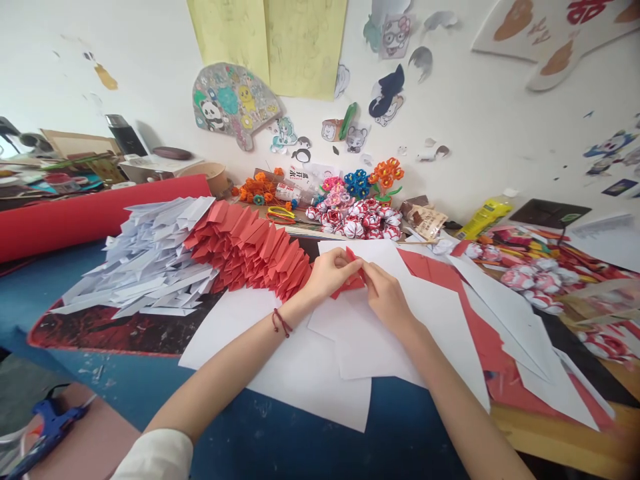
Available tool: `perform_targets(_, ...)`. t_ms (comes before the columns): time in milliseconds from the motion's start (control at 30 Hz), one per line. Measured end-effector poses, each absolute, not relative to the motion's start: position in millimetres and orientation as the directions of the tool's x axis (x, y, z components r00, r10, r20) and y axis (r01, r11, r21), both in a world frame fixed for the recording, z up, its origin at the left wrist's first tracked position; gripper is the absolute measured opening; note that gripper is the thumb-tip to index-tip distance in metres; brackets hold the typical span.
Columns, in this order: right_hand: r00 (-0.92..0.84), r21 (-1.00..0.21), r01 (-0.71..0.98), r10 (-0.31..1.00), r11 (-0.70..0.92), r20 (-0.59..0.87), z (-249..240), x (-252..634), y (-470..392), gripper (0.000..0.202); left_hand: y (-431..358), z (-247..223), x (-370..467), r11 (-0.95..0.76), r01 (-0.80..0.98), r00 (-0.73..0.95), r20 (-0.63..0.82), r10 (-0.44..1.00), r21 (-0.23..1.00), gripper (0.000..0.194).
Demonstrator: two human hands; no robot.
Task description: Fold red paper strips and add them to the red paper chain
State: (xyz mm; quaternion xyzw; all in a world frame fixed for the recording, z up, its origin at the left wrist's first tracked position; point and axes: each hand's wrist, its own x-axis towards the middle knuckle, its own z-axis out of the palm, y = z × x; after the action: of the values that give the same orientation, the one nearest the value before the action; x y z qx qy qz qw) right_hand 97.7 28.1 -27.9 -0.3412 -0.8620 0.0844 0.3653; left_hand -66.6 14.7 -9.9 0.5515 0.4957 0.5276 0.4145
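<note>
My left hand, with a dark red string bracelet on its wrist, pinches a small folded piece of red paper. My right hand closes on the same red paper from the other side, and the fingertips of both hands meet there. Part of the paper is hidden by my fingers. Beneath my hands lie overlapping white sheets. A long stack of folded red paper pieces reaches almost to my left hand. Beyond it at the left is a heap of folded white paper pieces.
A red roll lies at the left. Along the wall stand orange and blue craft flowers, red-and-white paper flowers and yellow scissors. A yellow bottle and more sheets lie right. A blue glue gun is lower left.
</note>
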Motion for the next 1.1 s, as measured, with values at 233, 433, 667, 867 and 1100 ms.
perform_targets(233, -0.403, -0.786, 0.325, 0.829, 0.526, 0.388, -23, 101, 29, 0.039, 12, -7, -70, -0.296, 0.175, -0.053, 0.309, 0.949, 0.939, 0.041)
perform_targets(433, -0.393, -0.844, 0.284, 0.859, 0.454, 0.33, -14, 99, 24, 0.039, 7, 0, -73, -0.299, 0.291, -0.118, 0.344, 0.932, 0.909, 0.046)
perform_targets(667, -0.372, -0.883, 0.231, 0.875, 0.409, 0.308, -16, 105, 31, 0.032, 4, 5, -79, -0.357, 0.374, -0.004, 0.386, 0.922, 0.856, 0.034)
perform_targets(867, -0.307, -0.898, 0.241, 0.907, 0.369, 0.29, -20, 109, 40, 0.024, -21, 24, -81, -0.374, 0.816, 0.094, 0.539, 0.837, 0.44, 0.032)
perform_targets(1100, -0.28, -0.882, 0.252, 0.903, 0.398, 0.327, -15, 107, 37, 0.024, -158, 86, -76, -0.717, 0.542, 0.162, 0.783, 0.601, 0.438, 0.028)
